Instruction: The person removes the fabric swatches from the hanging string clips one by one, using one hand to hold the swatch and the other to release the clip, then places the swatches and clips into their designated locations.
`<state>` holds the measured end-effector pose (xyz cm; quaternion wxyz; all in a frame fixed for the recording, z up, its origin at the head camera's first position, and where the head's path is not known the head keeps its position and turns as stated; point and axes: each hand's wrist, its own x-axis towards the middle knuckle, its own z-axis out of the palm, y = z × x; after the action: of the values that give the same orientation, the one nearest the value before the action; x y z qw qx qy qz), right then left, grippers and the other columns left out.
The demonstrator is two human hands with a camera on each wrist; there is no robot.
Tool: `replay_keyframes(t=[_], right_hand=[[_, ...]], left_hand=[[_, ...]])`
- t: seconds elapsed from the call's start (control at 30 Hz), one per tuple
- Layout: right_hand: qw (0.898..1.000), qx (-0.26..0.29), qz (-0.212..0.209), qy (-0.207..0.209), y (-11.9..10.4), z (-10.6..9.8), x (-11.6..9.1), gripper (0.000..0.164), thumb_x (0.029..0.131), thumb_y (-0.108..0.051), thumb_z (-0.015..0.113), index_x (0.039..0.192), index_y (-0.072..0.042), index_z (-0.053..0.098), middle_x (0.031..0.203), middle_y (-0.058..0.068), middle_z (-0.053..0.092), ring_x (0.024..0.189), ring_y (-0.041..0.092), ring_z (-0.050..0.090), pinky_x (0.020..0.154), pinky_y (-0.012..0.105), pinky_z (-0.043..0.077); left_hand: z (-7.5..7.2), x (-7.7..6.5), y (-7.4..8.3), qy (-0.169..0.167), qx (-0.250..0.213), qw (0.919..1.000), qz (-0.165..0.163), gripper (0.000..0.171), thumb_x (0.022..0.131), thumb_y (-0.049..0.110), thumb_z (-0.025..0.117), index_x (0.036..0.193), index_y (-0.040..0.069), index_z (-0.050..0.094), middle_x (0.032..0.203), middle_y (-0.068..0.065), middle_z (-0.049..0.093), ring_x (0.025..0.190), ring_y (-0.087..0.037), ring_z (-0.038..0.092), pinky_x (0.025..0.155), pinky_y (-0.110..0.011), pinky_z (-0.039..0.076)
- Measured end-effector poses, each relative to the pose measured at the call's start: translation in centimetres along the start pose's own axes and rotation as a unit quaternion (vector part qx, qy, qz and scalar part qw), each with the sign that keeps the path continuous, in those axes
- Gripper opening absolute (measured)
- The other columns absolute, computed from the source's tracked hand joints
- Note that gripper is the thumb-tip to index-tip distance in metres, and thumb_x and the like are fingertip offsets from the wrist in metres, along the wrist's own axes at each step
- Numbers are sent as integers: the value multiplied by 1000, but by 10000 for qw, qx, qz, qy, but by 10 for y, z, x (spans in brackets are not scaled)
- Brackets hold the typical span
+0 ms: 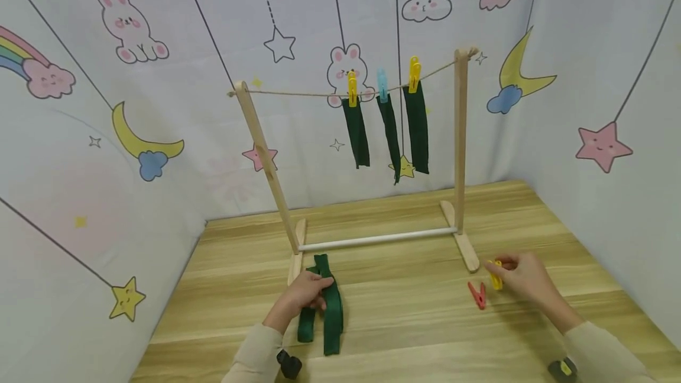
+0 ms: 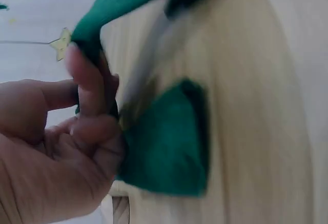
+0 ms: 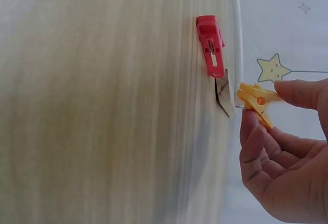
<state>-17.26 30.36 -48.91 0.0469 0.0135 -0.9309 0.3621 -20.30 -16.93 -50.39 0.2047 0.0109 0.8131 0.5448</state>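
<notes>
My left hand (image 1: 302, 297) grips green fabric strips (image 1: 332, 321) over the left front of the table, between thumb and fingers. In the left wrist view one green length arches up past the fingers and a folded part (image 2: 164, 147) spreads below them. On the right, a yellow clothespin (image 1: 496, 276) is pinched by my right hand (image 1: 528, 279), thumb on one handle and fingers on the other in the right wrist view. Just beside it a red clothespin (image 1: 477, 295) lies on the table.
Behind the hands stands a wooden rack with a left post (image 1: 268, 170), a right post (image 1: 460, 146) and a white bottom bar (image 1: 378, 239). Dark green strips (image 1: 417, 129) hang from its rope (image 1: 298, 94) under two yellow clothespins (image 1: 414, 75) and a blue one (image 1: 382, 85).
</notes>
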Motion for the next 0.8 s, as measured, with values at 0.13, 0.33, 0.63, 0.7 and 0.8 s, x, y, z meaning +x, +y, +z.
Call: replay_keyframes(t=[0.13,0.33,0.63,0.7,0.8], right_hand=[[9998,-119,51,-142,6,0,-3,46,93,-31,72,105,13,69,94,20,71,88,34,67,75,48,53],[9989,-427,-107,-151,13,5,-6,40,88,-27,76,98,12,70,88,19,71,82,32,67,72,48,54],[9978,-599,-294,-11,20,14,-5,32,80,-18,81,93,10,71,81,11,69,74,24,63,67,43,51],[9977,-593,-324,-13,20,14,-5,29,80,-17,82,93,7,72,81,10,70,74,24,63,66,42,50],[9972,-619,-420,4,20,15,-5,25,79,-17,82,91,3,74,82,11,71,75,26,64,67,44,50]], left_hand=[[3,-1,-5,340,857,9956,168,46,100,18,61,59,15,42,46,6,38,40,-6,43,44,-21,34],[8,-1,-4,875,2068,9708,846,57,91,16,74,56,18,30,52,9,21,44,-7,25,46,-23,28],[15,-14,6,1294,2657,9516,846,56,77,22,89,108,-1,49,68,-5,50,57,-18,48,50,-31,40],[16,-16,7,1286,2762,9476,960,63,76,22,90,117,-1,48,65,-5,52,54,-18,49,48,-32,40],[16,-17,6,1235,2939,9417,1075,67,77,23,89,126,3,47,59,-2,49,48,-16,47,44,-30,37]])
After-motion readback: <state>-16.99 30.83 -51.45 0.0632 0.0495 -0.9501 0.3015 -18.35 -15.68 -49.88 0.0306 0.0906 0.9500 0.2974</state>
